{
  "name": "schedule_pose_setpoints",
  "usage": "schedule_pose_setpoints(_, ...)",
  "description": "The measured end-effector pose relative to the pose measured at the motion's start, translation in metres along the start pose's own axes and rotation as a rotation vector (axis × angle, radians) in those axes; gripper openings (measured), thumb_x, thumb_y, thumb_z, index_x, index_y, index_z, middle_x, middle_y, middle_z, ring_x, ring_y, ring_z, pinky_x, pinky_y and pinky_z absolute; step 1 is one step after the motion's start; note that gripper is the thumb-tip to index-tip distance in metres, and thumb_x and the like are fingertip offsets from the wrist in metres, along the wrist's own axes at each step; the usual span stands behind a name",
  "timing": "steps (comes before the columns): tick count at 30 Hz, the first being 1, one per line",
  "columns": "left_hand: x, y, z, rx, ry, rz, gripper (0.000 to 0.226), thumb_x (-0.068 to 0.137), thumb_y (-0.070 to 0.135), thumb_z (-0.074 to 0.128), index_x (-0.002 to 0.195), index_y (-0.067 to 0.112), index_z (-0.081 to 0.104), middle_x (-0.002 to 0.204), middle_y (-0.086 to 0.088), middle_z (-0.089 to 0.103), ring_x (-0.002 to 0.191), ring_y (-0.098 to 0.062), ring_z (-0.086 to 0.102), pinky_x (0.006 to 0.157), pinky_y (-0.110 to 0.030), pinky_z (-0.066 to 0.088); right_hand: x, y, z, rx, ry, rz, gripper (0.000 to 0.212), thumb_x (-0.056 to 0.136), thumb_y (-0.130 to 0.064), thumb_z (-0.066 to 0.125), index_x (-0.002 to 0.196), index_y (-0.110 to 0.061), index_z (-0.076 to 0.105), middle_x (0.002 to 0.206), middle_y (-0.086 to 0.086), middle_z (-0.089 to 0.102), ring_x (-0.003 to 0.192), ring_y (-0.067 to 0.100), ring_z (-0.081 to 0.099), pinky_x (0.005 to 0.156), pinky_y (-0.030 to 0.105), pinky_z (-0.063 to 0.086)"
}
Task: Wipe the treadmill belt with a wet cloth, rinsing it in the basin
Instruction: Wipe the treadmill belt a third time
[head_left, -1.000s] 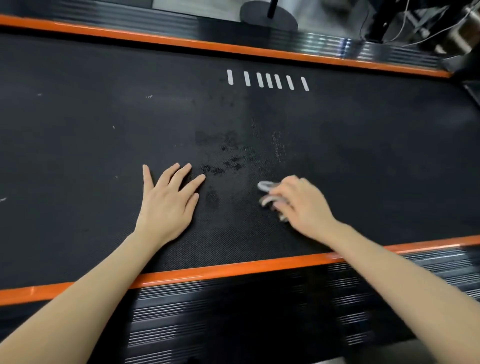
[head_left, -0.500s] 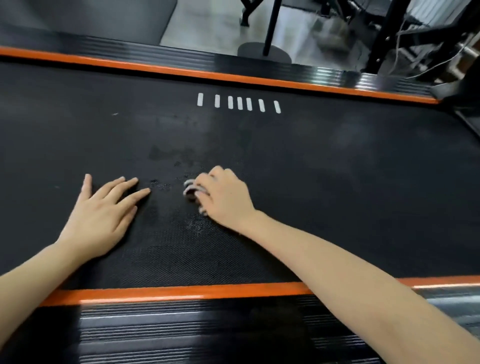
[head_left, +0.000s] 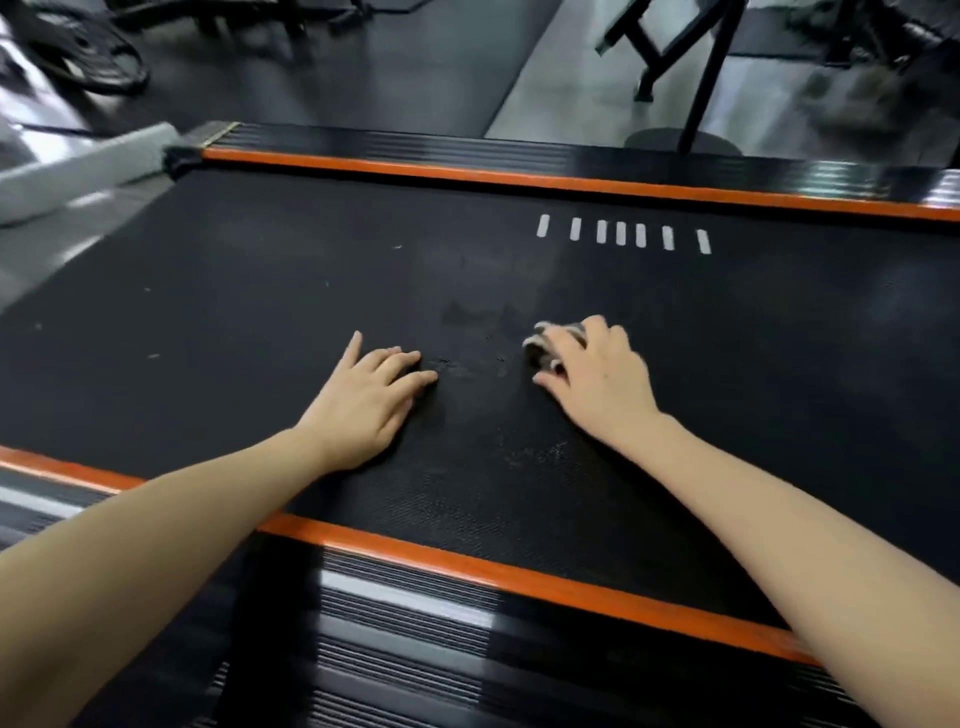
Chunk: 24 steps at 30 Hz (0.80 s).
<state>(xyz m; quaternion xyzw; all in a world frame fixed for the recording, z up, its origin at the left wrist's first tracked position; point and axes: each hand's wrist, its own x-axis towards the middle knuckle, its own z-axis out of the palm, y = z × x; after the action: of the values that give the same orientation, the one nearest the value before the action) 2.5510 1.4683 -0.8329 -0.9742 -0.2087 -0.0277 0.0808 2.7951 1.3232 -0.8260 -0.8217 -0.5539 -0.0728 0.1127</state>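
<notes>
The black treadmill belt (head_left: 260, 291) fills the middle of the view, with orange strips along its near and far edges. My right hand (head_left: 597, 376) presses a small grey-and-white cloth (head_left: 550, 340) onto the belt; only the cloth's front edge shows past my fingers. My left hand (head_left: 371, 397) lies flat on the belt to the left of it, fingers apart, holding nothing. Between the hands the belt shows damp, smeared patches (head_left: 478, 338). No basin is in view.
A row of white marks (head_left: 621, 236) sits on the belt near its far edge. Ribbed black side rails (head_left: 405, 623) run outside the orange strips. Beyond are a grey floor, a black stand with a round base (head_left: 680, 140) and gym equipment at top left.
My view has swung left and up, showing the belt's left end and more floor. My right hand with the cloth has drawn away from the left hand, which stays flat.
</notes>
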Motion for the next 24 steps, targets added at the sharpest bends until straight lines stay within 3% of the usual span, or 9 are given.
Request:
schedule_pose_setpoints(3,0.001,-0.003,0.003,-0.063,0.032,0.011,0.047,0.092,0.031,0.029,0.125,0.018,0.06,0.125,-0.012,0.06,0.116,-0.036,0.056,0.107,-0.063,0.026,0.026,-0.006,0.007,0.005,0.044,0.293,0.056,0.093,-0.052,0.048,0.138,-0.021,0.04,0.125,0.017,0.043,0.105,0.034,0.047,0.077,0.04,0.044)
schedule_pose_setpoints(5,-0.001,-0.003,0.005,-0.12,0.035,0.012,0.048,0.091,0.031,0.028,0.124,0.018,0.061,0.125,-0.012,0.06,0.116,-0.037,0.055,0.107,-0.064,0.026,0.021,-0.024,0.008,-0.035,0.05,0.308,0.053,0.094,-0.05,0.047,0.137,-0.019,0.041,0.122,0.018,0.044,0.1,0.034,0.049,0.071,0.037,0.042)
schedule_pose_setpoints(10,0.009,-0.025,-0.003,-0.287,0.099,-0.018,0.049,0.09,0.034,0.028,0.117,0.015,0.065,0.117,-0.01,0.062,0.11,-0.033,0.057,0.107,-0.063,0.025,-0.054,-0.1,-0.012,0.073,-0.031,0.009,0.05,0.086,-0.055,0.044,0.121,-0.021,0.05,0.1,0.011,0.051,0.08,0.03,0.056,0.059,0.035,0.047)
schedule_pose_setpoints(14,0.02,-0.069,0.003,-0.204,0.083,0.037,0.05,0.09,0.036,0.029,0.115,0.012,0.065,0.118,-0.017,0.059,0.111,-0.037,0.053,0.103,-0.063,0.029,-0.062,-0.116,-0.011,0.0,-0.056,-0.106,0.047,0.083,-0.056,0.04,0.114,-0.022,0.053,0.095,0.01,0.056,0.069,0.024,0.055,0.045,0.033,0.049)
schedule_pose_setpoints(16,0.026,-0.087,0.008,-0.185,0.052,0.075,0.052,0.09,0.038,0.028,0.117,0.012,0.065,0.12,-0.018,0.058,0.114,-0.038,0.052,0.104,-0.064,0.027,-0.034,-0.114,-0.008,-0.063,-0.067,-0.03,0.047,0.086,-0.054,0.041,0.117,-0.021,0.055,0.099,0.012,0.054,0.074,0.028,0.055,0.048,0.035,0.048)
schedule_pose_setpoints(18,0.031,-0.098,0.014,-0.178,0.014,0.105,0.056,0.09,0.041,0.026,0.121,0.013,0.063,0.125,-0.019,0.057,0.12,-0.039,0.049,0.106,-0.064,0.024,0.002,-0.116,-0.001,-0.095,-0.095,0.21,0.046,0.092,-0.05,0.045,0.128,-0.021,0.05,0.112,0.013,0.048,0.09,0.031,0.052,0.061,0.037,0.047)
schedule_pose_setpoints(20,0.036,-0.104,0.021,-0.193,-0.004,0.126,0.06,0.091,0.044,0.023,0.126,0.014,0.061,0.129,-0.019,0.056,0.124,-0.04,0.046,0.107,-0.064,0.022,0.024,-0.123,0.01,-0.099,-0.084,0.406,0.045,0.094,-0.045,0.051,0.131,-0.019,0.049,0.116,0.014,0.047,0.094,0.033,0.05,0.064,0.037,0.044)
schedule_pose_setpoints(22,0.039,-0.106,0.024,-0.229,-0.02,0.136,0.061,0.092,0.046,0.02,0.13,0.016,0.058,0.133,-0.017,0.054,0.128,-0.038,0.043,0.109,-0.063,0.021,0.02,-0.138,0.014,-0.084,0.002,0.426,0.042,0.092,-0.042,0.055,0.125,-0.017,0.053,0.107,0.016,0.05,0.085,0.034,0.052,0.058,0.035,0.043)
schedule_pose_setpoints(24,0.038,-0.104,0.024,-0.253,-0.026,0.129,0.062,0.092,0.046,0.018,0.132,0.018,0.056,0.135,-0.015,0.052,0.131,-0.036,0.04,0.11,-0.062,0.021,-0.004,-0.16,0.012,-0.056,0.031,0.281,0.04,0.089,-0.044,0.049,0.12,-0.02,0.05,0.101,0.014,0.052,0.077,0.03,0.053,0.054,0.033,0.044)
